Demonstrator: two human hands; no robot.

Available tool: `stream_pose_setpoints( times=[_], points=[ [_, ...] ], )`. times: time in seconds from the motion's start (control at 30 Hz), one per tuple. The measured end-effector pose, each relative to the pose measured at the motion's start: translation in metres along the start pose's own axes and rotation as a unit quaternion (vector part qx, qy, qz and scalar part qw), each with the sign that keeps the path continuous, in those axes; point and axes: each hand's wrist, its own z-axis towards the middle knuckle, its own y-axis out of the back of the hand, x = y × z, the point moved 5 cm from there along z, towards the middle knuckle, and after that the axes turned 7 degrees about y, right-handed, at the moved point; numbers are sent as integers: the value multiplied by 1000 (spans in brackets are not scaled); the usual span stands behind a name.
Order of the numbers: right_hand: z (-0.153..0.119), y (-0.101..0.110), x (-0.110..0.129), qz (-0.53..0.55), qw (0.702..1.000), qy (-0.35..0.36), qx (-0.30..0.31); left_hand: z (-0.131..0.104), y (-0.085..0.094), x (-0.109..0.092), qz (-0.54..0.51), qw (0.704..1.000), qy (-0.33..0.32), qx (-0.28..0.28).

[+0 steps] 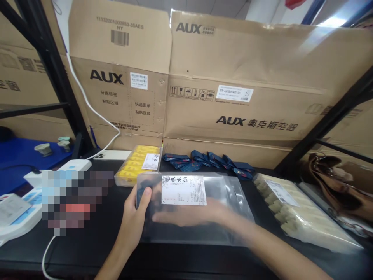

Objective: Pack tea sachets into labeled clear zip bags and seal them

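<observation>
A clear plastic bag (215,233) with a white printed label (183,190) lies over the black tabletop in front of me. My left hand (135,212) is closed on the bag's left end, its thumb on top. Under that thumb, something dark blue shows through the plastic. My right hand (186,216) reaches into the bag from its right side and is seen through the film. Its thumb points left, while the label and blur hide most of the other fingers. Whether it grips anything cannot be made out.
Behind the bag lie several dark blue packets (201,159) and a clear pack of yellow sachets (134,169). A pack of cream-coloured pieces (303,217) and a brown bag (344,190) are at right. A white power strip (72,166) with cables occupies the left; cardboard (233,58) stands behind.
</observation>
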Motion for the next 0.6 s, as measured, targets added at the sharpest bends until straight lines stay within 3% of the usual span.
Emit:
stream_pose_setpoints(
  times=[0.13, 0.23, 0.3, 0.33, 0.37, 0.4, 0.43, 0.5, 0.6],
  points=[
    [6, -2, -9, 71, 994, -85, -6, -6, -7, -3, -23, 999, 17, 18],
    [1, 2, -14, 177, 983, -47, 31, -1, -2, 0, -24, 999, 45, 15],
    [-9, 18, -29, 227, 973, -21, 29, 3, 5, 6, -41, 995, 94, -2],
    [-14, 32, -44, 194, 981, -23, -21, 5, 8, 9, -56, 991, 117, -19],
    [-21, 53, -62, 98, 985, -37, -138, 6, 12, 11, -73, 987, 135, -40],
    [-32, 75, -81, -28, 955, -76, -285, 6, 15, 12, -92, 983, 141, -66],
    [-41, 84, -99, -79, 930, -102, -343, 6, 19, 11, -112, 980, 137, -93],
    [-53, 86, -131, -148, 904, -131, -380, 5, 23, 7, -151, 973, 112, -136],
    [-60, 60, -162, -233, 909, -136, -317, 4, 25, 2, -188, 964, 102, -160]
  ],
)
